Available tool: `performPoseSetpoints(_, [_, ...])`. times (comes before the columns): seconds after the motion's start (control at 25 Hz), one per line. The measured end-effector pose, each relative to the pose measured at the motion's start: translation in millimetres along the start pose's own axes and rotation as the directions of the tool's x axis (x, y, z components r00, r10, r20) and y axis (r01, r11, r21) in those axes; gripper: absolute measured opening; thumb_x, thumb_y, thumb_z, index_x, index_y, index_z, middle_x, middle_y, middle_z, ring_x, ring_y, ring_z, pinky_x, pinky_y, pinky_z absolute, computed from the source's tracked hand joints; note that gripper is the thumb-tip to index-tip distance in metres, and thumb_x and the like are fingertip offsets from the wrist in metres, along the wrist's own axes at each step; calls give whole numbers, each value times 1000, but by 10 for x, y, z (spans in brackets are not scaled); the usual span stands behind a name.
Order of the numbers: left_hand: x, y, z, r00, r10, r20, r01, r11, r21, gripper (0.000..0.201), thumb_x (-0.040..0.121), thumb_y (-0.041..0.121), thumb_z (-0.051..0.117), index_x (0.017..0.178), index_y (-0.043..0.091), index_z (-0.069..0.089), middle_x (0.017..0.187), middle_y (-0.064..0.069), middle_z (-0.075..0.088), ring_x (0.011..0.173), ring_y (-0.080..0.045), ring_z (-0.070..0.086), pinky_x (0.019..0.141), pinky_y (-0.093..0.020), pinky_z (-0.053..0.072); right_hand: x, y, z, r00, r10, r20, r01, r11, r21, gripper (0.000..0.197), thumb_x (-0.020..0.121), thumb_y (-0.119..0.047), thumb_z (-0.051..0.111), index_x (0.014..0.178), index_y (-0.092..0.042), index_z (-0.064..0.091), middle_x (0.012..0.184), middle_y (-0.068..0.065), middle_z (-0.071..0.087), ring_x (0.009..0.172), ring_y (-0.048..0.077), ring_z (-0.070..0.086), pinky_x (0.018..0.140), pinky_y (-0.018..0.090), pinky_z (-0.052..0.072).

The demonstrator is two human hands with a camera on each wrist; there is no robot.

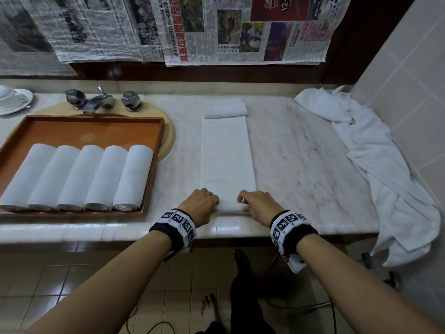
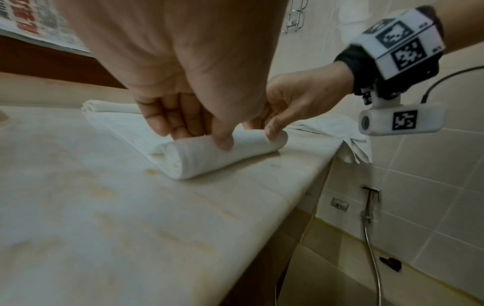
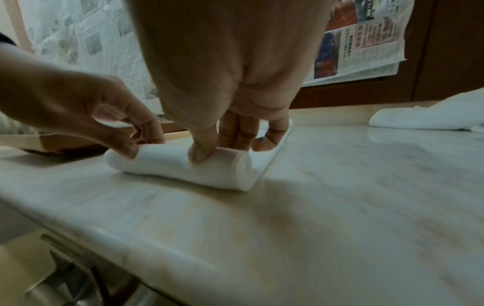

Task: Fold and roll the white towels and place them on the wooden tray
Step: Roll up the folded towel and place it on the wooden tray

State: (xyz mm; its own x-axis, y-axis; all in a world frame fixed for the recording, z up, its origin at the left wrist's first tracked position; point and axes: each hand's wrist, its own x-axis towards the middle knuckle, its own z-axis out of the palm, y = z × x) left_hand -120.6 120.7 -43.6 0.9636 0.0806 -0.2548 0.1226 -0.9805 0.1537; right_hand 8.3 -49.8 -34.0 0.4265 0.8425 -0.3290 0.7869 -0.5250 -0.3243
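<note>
The folded towel [image 1: 227,153] lies in a strip from the worktop's [image 1: 313,165] near edge; you have just started rolling. Your left hand [image 1: 201,206] and right hand [image 1: 258,206] pinch the roll's ends. Next, I judge, roll evenly away, then carry it to the wooden tray [image 1: 96,126].

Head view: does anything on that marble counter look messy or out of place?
Yes. A crumpled white cloth sprawls along the right side of the pale marble counter and hangs over its front edge. Everything else is tidy: five rolled white towels lie side by side in the wooden tray.
</note>
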Motion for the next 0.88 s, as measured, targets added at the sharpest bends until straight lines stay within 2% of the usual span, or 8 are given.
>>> performPoseSetpoints(0.12, [25, -31, -65, 997, -72, 29, 75, 989, -127, 25, 96, 23, 55, 121, 20, 53, 107, -7, 63, 97, -25, 56, 85, -32, 44, 17, 25, -55, 998, 58, -4, -56, 987, 152, 15, 90, -16, 61, 105, -20, 60, 108, 4, 66, 97, 23, 60, 89, 36, 48])
performPoseSetpoints(0.28, [99, -8, -76, 989, -145, 2, 144, 982, -122, 19, 95, 18, 57, 112, 19, 64, 103, -6, 65, 94, -24, 59, 82, -33, 48, 88, 23, 22, 991, 37, -132, -34, 999, 28, 14, 93, -16, 58, 101, -15, 69, 106, 1, 62, 101, 21, 55, 89, 38, 42])
performPoseSetpoints(0.48, [94, 131, 27, 971, -182, -155, 151, 969, -196, 19, 90, 6, 53, 95, 10, 70, 97, -4, 60, 86, -27, 60, 70, -35, 49, 31, -115, 281, 931, -102, -351, 104, 994, -11, 3, 81, -5, 66, 84, -7, 66, 87, 7, 60, 82, 28, 59, 60, 38, 51])
performPoseSetpoints(0.6, [54, 185, 136, 959, -184, -214, 132, 962, -238, 20, 86, 19, 59, 101, 8, 68, 102, -4, 60, 99, -22, 56, 75, -35, 50, 4, -127, 349, 927, -95, -363, 104, 995, 6, 30, 62, -10, 81, 85, -9, 62, 86, 4, 60, 81, 25, 58, 59, 30, 49])
performPoseSetpoints(0.68, [70, 171, 167, 961, -180, -208, 132, 965, -226, 26, 82, 22, 68, 105, 8, 64, 106, -3, 59, 104, -21, 51, 78, -35, 51, 29, -131, 337, 931, -93, -353, 96, 995, -7, 39, 55, -5, 83, 86, -10, 61, 86, 4, 61, 80, 25, 58, 59, 30, 49])
performPoseSetpoints(0.72, [74, 171, 157, 962, -174, -209, 135, 972, -190, 26, 79, 18, 72, 101, 9, 64, 103, -3, 60, 101, -22, 53, 76, -35, 51, 66, -124, 348, 927, -100, -362, 98, 995, -23, 39, 54, -1, 83, 85, -10, 61, 84, 4, 61, 78, 25, 58, 58, 30, 51])
performPoseSetpoints(0.8, [91, 187, 134, 969, -145, -199, 130, 987, -90, 27, 61, 11, 82, 82, 12, 65, 84, -2, 62, 81, -23, 57, 64, -32, 49, 121, -107, 342, 931, -100, -351, 86, 995, -56, 39, 55, 6, 79, 85, -11, 62, 83, 4, 61, 75, 25, 58, 59, 32, 52])
performPoseSetpoints(0.88, [104, 202, 143, 971, -146, -189, 151, 988, 11, 33, 47, 9, 83, 69, 16, 60, 71, 1, 57, 67, -21, 55, 58, -31, 43, 158, -67, 332, 946, -107, -307, 87, 993, -79, 41, 58, 8, 75, 92, -10, 62, 88, 6, 61, 80, 27, 58, 67, 35, 52])
